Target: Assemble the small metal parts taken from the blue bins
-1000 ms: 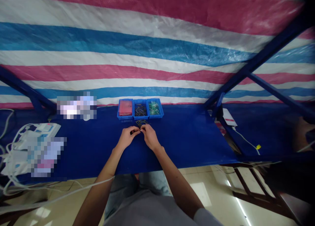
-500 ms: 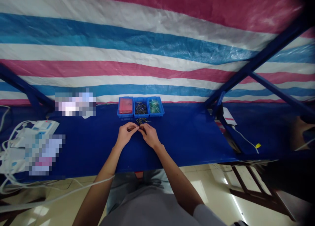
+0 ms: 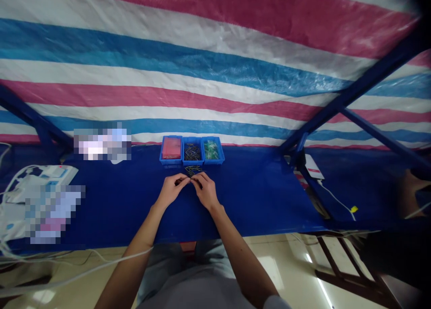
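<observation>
My left hand point(image 3: 171, 190) and my right hand point(image 3: 206, 190) meet over the blue table, fingertips pinched and nearly touching. Whatever lies between the fingertips is too small to name. Just beyond them is a loose pile of thin, dark and yellowish screw-like pieces point(image 3: 193, 170). Behind that pile stand three blue bins side by side. Flat red pieces point(image 3: 171, 147) fill the left bin; many thin dark pieces point(image 3: 192, 151) lie in the middle bin. Green and clear plastic-looking pieces point(image 3: 212, 149) are in the right one.
On the left are a white power strip point(image 3: 69, 173) with cables and two blurred-out items. To the right, a white phone point(image 3: 314, 167) with a cable lies past a blue metal post point(image 3: 298, 150). Another person's hand point(image 3: 411, 192) shows at the far right. Striped sheeting point(image 3: 215, 67) hangs behind.
The view has shifted slightly, so the table and bins sit a little lower. My right fingers have straightened somewhat; both hands stay together in front of the pile.
</observation>
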Tool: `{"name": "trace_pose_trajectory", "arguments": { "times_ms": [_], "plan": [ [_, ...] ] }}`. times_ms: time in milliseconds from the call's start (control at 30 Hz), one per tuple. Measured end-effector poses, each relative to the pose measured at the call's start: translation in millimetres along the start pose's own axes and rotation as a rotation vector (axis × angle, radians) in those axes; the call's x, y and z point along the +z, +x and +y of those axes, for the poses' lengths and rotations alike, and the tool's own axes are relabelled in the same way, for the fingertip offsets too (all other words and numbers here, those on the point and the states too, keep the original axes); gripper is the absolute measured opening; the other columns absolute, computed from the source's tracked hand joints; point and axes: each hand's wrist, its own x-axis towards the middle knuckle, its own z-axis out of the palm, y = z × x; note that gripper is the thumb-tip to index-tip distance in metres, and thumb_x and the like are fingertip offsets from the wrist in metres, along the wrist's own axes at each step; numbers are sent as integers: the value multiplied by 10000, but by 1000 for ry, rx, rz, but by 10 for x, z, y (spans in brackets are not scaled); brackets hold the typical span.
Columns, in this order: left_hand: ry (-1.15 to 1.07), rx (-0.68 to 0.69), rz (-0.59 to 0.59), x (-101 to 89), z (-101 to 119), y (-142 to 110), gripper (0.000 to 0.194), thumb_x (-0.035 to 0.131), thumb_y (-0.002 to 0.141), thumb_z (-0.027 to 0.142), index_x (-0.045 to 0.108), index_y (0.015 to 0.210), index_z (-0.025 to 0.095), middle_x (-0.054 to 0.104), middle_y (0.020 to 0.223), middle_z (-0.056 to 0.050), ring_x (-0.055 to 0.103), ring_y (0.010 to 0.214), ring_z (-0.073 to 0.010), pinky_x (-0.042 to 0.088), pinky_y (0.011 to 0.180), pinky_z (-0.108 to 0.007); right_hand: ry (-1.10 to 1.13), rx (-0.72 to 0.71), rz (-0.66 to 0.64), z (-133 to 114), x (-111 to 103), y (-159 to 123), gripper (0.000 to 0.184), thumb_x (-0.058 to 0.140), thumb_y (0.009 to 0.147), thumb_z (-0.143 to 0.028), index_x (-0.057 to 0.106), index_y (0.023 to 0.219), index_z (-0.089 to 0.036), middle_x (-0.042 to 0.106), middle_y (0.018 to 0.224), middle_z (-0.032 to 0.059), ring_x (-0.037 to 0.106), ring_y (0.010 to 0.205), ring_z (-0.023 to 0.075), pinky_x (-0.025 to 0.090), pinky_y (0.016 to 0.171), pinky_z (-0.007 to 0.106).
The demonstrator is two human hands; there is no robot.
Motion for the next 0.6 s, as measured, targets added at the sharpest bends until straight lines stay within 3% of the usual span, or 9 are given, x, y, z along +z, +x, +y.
{"name": "trace_pose_trajectory", "arguments": {
  "times_ms": [600],
  "plan": [
    [37, 22, -75, -11, 74, 8, 258, 552, 955, 360, 719, 879, 179, 730, 829, -31, 676, 780, -183, 492, 743, -259, -3, -3, -55, -13, -6, 16, 255, 423, 1042, -276, 674, 1034, -228, 667, 935, 53, 647, 847, 166, 489, 797, 262]
  ]
}}
